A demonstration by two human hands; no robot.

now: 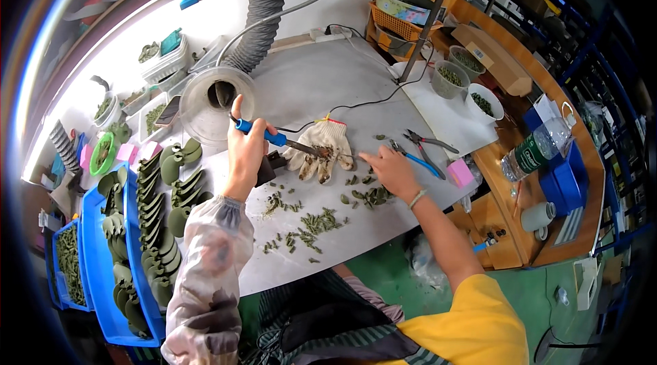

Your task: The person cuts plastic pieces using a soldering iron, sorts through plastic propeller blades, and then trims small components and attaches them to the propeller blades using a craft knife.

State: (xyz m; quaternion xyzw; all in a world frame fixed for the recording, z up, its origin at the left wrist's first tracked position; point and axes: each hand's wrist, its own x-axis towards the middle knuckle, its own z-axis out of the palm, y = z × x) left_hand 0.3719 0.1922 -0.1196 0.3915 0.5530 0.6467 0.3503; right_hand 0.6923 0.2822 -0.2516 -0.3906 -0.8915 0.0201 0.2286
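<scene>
**Grey worktable (301, 84) under a hanging duct (263, 9), with both my hands at a stained glove**

My left hand (248, 149) was closed around the blue handle of a soldering iron (275, 138), index finger stretched upward, the wrist above a forearm that rose from the lower edge in a pale, blotched sleeve cover (212, 255). The iron slanted rightward from my grip, its tip over the white work glove (316, 137), which lay flat with brown and dark marks across its fingers.

My right hand (393, 172) came in from the other side, its bare forearm angled up and inward, a band (417, 199) at the wrist. Its index finger pointed toward the iron's tip, the other fingers curled; I cannot tell whether they held anything small.

Nearer my body lay scattered green bits (318, 221), with flatter green pieces (376, 196) just below my right hand. Beyond that hand were blue-handled pliers (426, 165), red-handled pliers (441, 144) and a pink block (460, 173). Farther left, a blue tray (156, 329) held curved green pieces (120, 283); well off to the right stood a large clear bottle (537, 149).
</scene>
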